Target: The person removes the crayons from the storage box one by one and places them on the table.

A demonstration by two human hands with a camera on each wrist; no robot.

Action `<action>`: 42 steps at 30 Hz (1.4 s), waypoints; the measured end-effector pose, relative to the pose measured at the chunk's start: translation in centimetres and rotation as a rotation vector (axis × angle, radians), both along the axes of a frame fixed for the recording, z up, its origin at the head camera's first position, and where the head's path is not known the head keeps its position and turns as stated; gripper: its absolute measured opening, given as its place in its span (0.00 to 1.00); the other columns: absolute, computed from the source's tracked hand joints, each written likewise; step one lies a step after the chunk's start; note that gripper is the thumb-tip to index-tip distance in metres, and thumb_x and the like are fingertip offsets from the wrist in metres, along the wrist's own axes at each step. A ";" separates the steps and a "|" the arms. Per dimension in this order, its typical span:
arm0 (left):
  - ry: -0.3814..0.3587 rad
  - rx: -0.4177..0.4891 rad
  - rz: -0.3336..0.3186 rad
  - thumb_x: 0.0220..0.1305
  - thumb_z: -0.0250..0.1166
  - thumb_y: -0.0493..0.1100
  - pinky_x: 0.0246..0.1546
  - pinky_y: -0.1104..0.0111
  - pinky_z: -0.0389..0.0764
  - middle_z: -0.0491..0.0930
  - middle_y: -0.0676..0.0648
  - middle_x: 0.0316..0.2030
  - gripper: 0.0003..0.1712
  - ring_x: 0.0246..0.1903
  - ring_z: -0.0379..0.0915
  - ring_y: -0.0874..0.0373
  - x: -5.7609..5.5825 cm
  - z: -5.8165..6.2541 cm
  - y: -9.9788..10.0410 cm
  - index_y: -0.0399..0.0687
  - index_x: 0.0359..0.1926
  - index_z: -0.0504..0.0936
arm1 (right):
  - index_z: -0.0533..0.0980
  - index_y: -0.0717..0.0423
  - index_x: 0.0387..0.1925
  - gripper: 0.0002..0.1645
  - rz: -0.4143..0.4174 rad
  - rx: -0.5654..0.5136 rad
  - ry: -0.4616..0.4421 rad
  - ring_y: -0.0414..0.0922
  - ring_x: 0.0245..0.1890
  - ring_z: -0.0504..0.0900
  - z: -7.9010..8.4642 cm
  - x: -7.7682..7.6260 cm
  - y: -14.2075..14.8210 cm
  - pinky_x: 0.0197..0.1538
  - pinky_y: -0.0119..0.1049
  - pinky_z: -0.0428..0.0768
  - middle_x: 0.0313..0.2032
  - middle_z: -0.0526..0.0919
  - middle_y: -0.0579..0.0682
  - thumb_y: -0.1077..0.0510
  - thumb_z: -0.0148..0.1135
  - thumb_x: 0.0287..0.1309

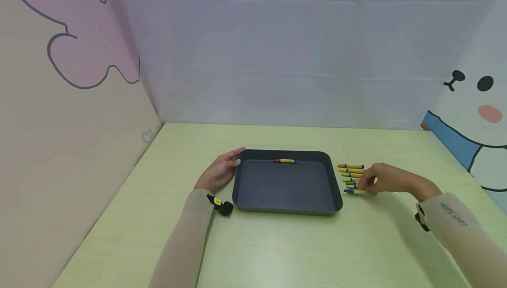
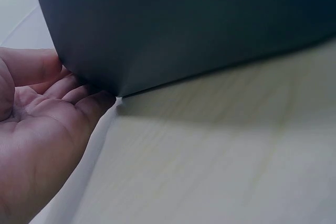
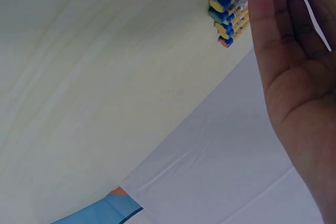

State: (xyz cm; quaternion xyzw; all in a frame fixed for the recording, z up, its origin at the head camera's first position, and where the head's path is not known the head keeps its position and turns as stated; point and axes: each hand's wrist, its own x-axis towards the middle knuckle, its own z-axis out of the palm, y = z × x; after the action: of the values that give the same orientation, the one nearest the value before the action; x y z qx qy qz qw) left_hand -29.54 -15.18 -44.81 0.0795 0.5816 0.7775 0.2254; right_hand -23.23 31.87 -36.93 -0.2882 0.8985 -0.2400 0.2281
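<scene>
A dark grey rectangular baking tray [image 1: 287, 187] lies on the table, with a red crayon [image 1: 284, 161] inside near its far wall. My left hand [image 1: 219, 171] grips the tray's left side; in the left wrist view its thumb [image 2: 34, 66] is against the wall and the other fingers curl at the lower edge. To the right of the tray, several crayons [image 1: 351, 170] in yellow wrappers lie side by side in a column. My right hand [image 1: 386, 179] pinches the blue crayon [image 1: 350, 191] at the near end of that column, its fingertips partly covering it.
The pale wooden table [image 1: 273, 248] meets a white cloth backdrop [image 1: 277, 59] at the far edge. Printed panels stand at both sides, a pink figure [image 1: 91, 37] on the left and a white bear face [image 1: 471, 107] on the right.
</scene>
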 end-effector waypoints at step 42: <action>-0.001 -0.005 0.026 0.72 0.42 0.26 0.73 0.61 0.46 0.34 0.46 0.77 0.31 0.75 0.29 0.55 -0.1 0.0 0.2 0.38 0.74 0.53 | 0.83 0.52 0.36 0.08 -0.107 0.052 -0.020 0.34 0.31 0.77 -0.4 0.1 0.3 0.33 0.31 0.78 0.33 0.83 0.43 0.55 0.69 0.54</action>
State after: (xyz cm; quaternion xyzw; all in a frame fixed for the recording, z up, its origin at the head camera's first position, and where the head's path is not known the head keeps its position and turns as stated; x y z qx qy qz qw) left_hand -29.66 -15.03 -44.83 0.0709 0.5846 0.7788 0.2158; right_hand -23.12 32.13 -37.30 -0.2312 0.9163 -0.2311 0.2312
